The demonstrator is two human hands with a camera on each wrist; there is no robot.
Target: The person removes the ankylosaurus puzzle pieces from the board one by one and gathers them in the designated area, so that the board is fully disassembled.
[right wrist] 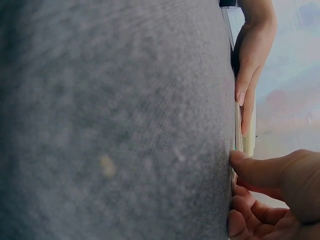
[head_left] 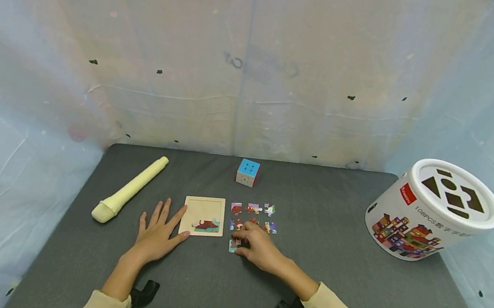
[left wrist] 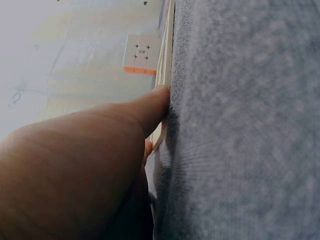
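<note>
My left hand point(head_left: 155, 240) lies with fingers spread at the left edge of a square wooden puzzle board point(head_left: 196, 209), its thumb touching the lower left corner. One dark red and green puzzle section point(head_left: 207, 225) sits in the board's lower right. To the right of the board, my right hand point(head_left: 258, 248) pinches a puzzle piece point(head_left: 233, 246) between thumb and fingers, low at the tabletop. Other colourful jigsaw pieces point(head_left: 253, 208) lie in rows just beyond that hand, which partly covers some of them. In the right wrist view, the thumb point(right wrist: 260, 170) and curled fingers meet at the table surface.
A blue-topped puzzle cube point(head_left: 247, 172) stands behind the pieces. A pale yellow stick-like object point(head_left: 131, 188) lies at the left. On the right stands a large white tub point(head_left: 429, 212) with shaped holes in its lid. The grey table point(head_left: 211, 293) backs onto a hanging sheet.
</note>
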